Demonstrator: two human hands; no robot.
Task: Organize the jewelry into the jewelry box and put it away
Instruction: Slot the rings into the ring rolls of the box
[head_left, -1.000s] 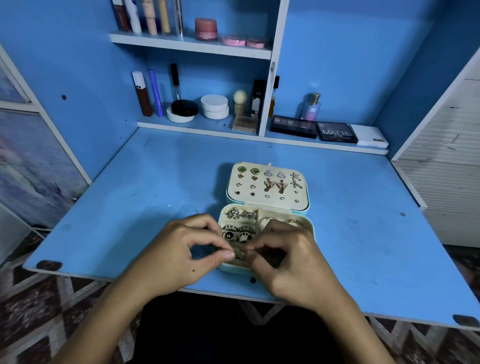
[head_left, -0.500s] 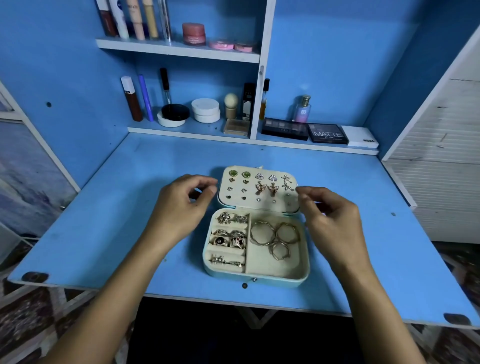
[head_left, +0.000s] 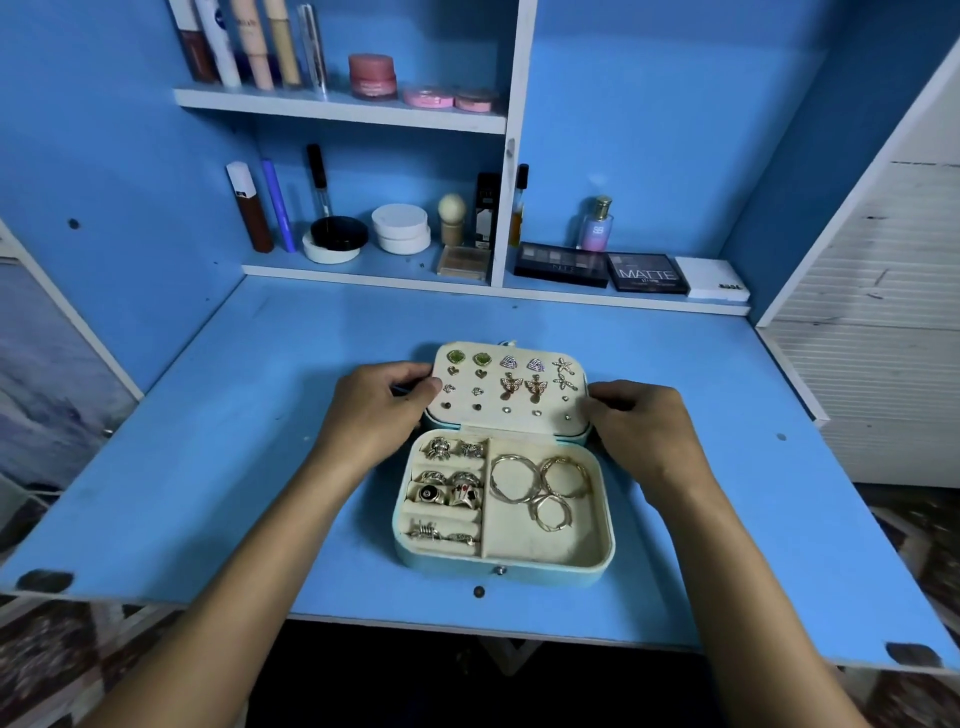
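Note:
A light blue jewelry box (head_left: 504, 569) lies open on the blue desk (head_left: 208, 467), its cream lid (head_left: 511, 415) tilted back. Several earrings (head_left: 519, 387) are pinned in rows on the lid's inside. Rings (head_left: 449, 491) sit in the left slots of the base, and three gold hoops (head_left: 540, 486) lie in the right compartment. My left hand (head_left: 376, 410) grips the lid's left edge with thumb and curled fingers. My right hand (head_left: 639, 421) grips the lid's right edge the same way.
Behind the desk, a low shelf (head_left: 363, 275) holds cosmetics: tubes, round compacts (head_left: 401, 228), a perfume bottle (head_left: 596, 226) and eyeshadow palettes (head_left: 649, 273). An upper shelf (head_left: 337, 106) carries bottles and pink jars. A white slatted panel (head_left: 883, 338) stands at the right.
Both hands left the box's base, where they had been working over the ring slots, moved apart and back, and now hold the two sides of the lid.

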